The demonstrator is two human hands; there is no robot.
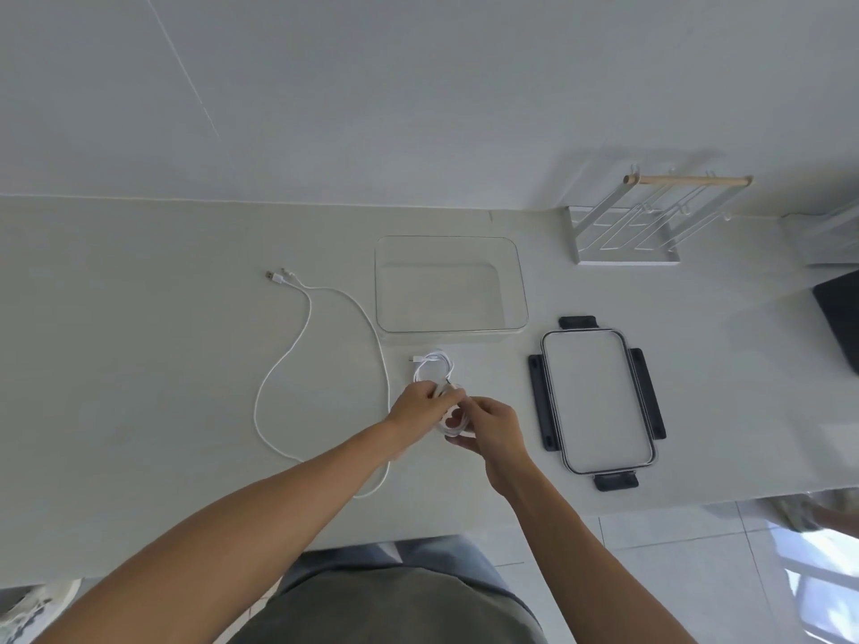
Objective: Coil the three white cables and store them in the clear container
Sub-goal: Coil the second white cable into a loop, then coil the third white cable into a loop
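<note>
Both hands meet over the counter (139, 364), each grip pinched on the same small bundle of white cable. The left hand (420, 404) holds the upper side of the coil (453, 422) with fingers pressed together around its loops, and the right hand (492, 427) nips the coil from the other side between thumb and fingertips. A second coiled cable (434, 364) lies on the counter just beyond the hands, near the front edge of the clear container (520, 290), which stands open with nothing visible inside. A third cable (307, 346) sprawls uncoiled to the left, both plugs close together at its far end. The lid (597, 402), with dark clips, lies flat right of the hands. A white rack (623, 234) stands farther back.
</note>
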